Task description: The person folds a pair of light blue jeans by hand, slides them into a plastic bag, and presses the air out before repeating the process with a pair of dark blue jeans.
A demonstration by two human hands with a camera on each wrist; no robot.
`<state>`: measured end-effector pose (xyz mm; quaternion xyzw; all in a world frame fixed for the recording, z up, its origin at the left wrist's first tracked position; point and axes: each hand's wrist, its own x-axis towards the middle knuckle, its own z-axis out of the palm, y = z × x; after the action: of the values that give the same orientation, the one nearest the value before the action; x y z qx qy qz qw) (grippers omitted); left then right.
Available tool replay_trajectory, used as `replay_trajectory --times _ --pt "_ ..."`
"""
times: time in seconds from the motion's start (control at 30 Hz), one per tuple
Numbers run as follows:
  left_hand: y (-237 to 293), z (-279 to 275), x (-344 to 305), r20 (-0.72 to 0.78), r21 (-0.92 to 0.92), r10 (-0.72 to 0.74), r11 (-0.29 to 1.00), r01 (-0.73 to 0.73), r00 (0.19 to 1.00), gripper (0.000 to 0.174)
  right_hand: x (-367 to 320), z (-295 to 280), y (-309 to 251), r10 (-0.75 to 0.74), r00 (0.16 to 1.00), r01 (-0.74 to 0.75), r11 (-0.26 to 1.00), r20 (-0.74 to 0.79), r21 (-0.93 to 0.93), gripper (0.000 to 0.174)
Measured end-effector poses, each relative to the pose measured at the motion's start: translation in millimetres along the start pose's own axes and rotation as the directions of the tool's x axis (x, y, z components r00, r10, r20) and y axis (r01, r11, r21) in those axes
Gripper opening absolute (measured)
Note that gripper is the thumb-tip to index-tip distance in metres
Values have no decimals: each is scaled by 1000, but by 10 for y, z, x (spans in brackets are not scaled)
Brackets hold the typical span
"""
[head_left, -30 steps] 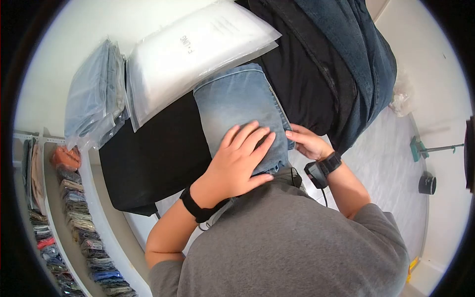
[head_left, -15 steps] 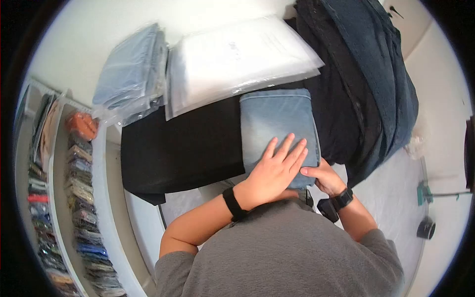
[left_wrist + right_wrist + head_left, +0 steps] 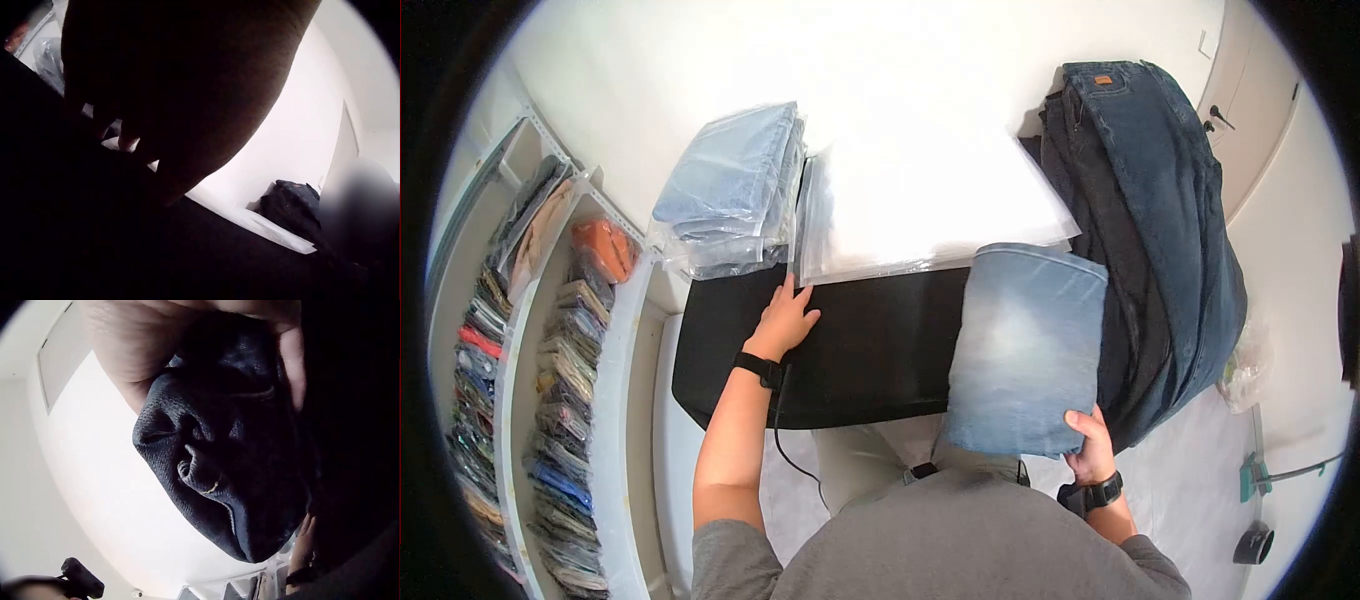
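Observation:
Folded light-blue jeans [image 3: 1028, 350] are held up in front of the body by my right hand [image 3: 1092, 450]. The thumb lies on the upper face at the lower right corner, with the other fingers underneath. In the right wrist view, the denim fold [image 3: 212, 462] fills the middle, gripped from above in that picture. My left hand [image 3: 780, 322] reaches forward over the black table cover [image 3: 880, 335], fingers extended. Its fingertips are right at the near left corner of a stack of clear plastic bags [image 3: 930, 205]. Dark in the left wrist view, the left hand [image 3: 169, 94] stands low over the black surface.
Bagged light-blue jeans [image 3: 730, 180] are stacked at the back left. A pile of dark jeans [image 3: 1165, 240] covers the table's right end and hangs over its edge. Shelves [image 3: 625, 340] of bagged clothes stand at the left. A cable [image 3: 785, 455] trails from the left wrist.
My left hand has left the folded jeans and moved left and forward to the plastic bags. My right hand has raised the jeans and swung them right. The head view has tilted up.

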<state>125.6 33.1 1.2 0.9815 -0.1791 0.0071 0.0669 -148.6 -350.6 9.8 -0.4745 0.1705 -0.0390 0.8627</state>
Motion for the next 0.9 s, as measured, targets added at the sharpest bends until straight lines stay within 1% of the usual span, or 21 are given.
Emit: replay_trajectory --times 0.03,0.07,0.13,0.17,0.2,0.27,0.3,0.37,0.4,0.43,0.47,0.5,0.53,0.6,0.63,0.67,0.7,0.77,0.8,0.87,0.9 --pt "-41 47 36 -37 -26 55 998 -56 998 54 -8 -7 -37 -49 998 49 999 -25 14 68" --pt "-76 107 47 -45 -28 59 998 -61 997 54 -23 -15 -76 -98 994 99 995 -51 27 68" --pt "91 0 -38 -59 63 6 998 -2 998 52 -36 -34 -165 -122 989 124 992 -80 19 68" --pt "232 -66 -140 -178 243 52 970 -8 983 39 -39 -60 -200 -166 981 168 986 -105 10 69" --pt "361 -139 -169 -180 236 50 972 -6 982 39 -41 -90 -236 -208 970 209 978 -129 -2 69" --pt "587 -227 -230 -144 228 158 966 -122 977 23 -52 -143 -286 -232 963 229 973 -135 -39 70" --pt "723 -265 -295 -200 270 255 942 -197 946 22 -63 -156 -297 -272 946 271 962 -176 -30 70" --pt "1114 -519 -435 -49 233 390 900 -369 919 21 -85 -191 -325 -320 913 325 945 -253 -21 70" --pt "1288 -587 -518 -18 57 514 857 -513 857 18 -102 -211 -341 -319 913 325 946 -254 -22 70" --pt "1406 -595 -596 -81 -442 666 643 -626 742 18 -117 -232 -358 -343 884 354 935 -319 -23 69" --pt "1533 -661 -624 -107 -742 822 309 -595 560 19 -135 -267 -379 -364 848 384 923 -384 -28 68" --pt "1549 -741 -620 -84 -784 814 302 -542 575 20 -128 -352 -384 -411 834 439 899 -369 -8 64" --pt "1533 -806 -562 -59 -823 807 294 -486 588 20 -144 -414 -413 -410 832 437 899 -375 -13 64" --pt "1371 -722 -290 -137 -692 632 490 -530 763 18 -170 -520 -471 -453 810 503 863 -373 45 60" --pt "1228 -534 -116 -205 -576 531 613 -540 822 25 -191 -575 -490 -464 805 518 854 -369 56 57" --pt "1068 -310 41 -193 -384 392 814 -437 900 32 -222 -595 -499 -466 803 519 853 -372 53 57" --pt "925 -138 182 -219 -169 241 945 -280 945 40 -250 -611 -515 -467 787 531 846 -403 56 56" --pt "752 -42 423 -171 -50 36 998 -45 985 51 -284 -646 -532 -474 766 549 834 -434 57 55" --pt "699 -42 516 -174 -50 41 997 -51 984 51 -301 -655 -526 -463 770 546 834 -439 79 54" --pt "614 -47 672 -161 -119 -146 985 128 976 50 -321 -680 -504 -455 771 549 830 -446 101 53" --pt "579 -28 738 -166 -119 -139 986 120 976 50 -315 -695 -488 -448 768 548 829 -457 108 53"
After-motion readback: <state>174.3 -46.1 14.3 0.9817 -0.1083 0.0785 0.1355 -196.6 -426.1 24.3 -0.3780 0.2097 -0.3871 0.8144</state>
